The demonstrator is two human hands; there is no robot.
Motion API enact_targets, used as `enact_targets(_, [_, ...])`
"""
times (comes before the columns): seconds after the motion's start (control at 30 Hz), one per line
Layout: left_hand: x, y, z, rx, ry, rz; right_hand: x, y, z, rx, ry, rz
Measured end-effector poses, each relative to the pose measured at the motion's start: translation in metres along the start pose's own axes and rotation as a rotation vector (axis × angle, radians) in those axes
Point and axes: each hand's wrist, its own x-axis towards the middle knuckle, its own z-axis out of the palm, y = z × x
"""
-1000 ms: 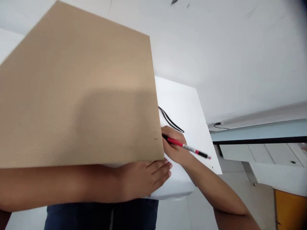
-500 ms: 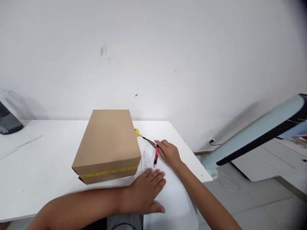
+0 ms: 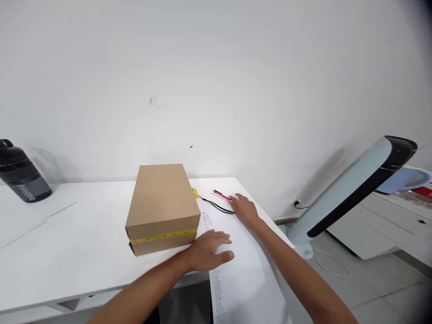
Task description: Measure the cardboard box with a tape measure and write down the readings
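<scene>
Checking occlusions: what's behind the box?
Part of a yellow case, with a black cord, shows past the box's right edge; wall beyond. Rest of the case and tabletop directly behind: hidden.

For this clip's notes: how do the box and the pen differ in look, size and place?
Size: the box is big and blocky, the pen small and slim.
Look: the box is plain brown with a yellow strip across its front; the pen is red and black.
Place: the box is nearer the left hand, the pen by the right hand's fingertips.
Shared: each has a hand close by.
</scene>
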Motion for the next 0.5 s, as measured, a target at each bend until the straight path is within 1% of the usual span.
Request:
enact_targets(0.1, [0.0, -0.002, 0.003, -0.003, 0.009, 0.012, 0.008, -0.003, 0.005, 0.031, -0.063, -0.014])
enact_targets(0.17, [0.001, -0.005, 0.005, 0.003, 0.01, 0.02, 0.01, -0.004, 0.004, 0.053, -0.083, -0.023])
enact_targets(0.27, [0.002, -0.008, 0.008, 0.014, 0.017, 0.036, 0.014, -0.004, -0.006, 0.084, -0.082, -0.07])
enact_targets(0.33, [0.003, -0.01, 0.01, 0.022, 0.027, 0.05, 0.017, -0.01, -0.017, 0.114, -0.057, -0.13])
enact_targets(0.4, [0.003, -0.011, 0.012, 0.031, 0.036, 0.063, 0.024, -0.025, -0.027, 0.157, -0.021, -0.197])
enact_targets(0.5, [0.002, -0.011, 0.015, 0.06, 0.031, 0.081, 0.039, -0.065, -0.033, 0.237, -0.027, -0.312])
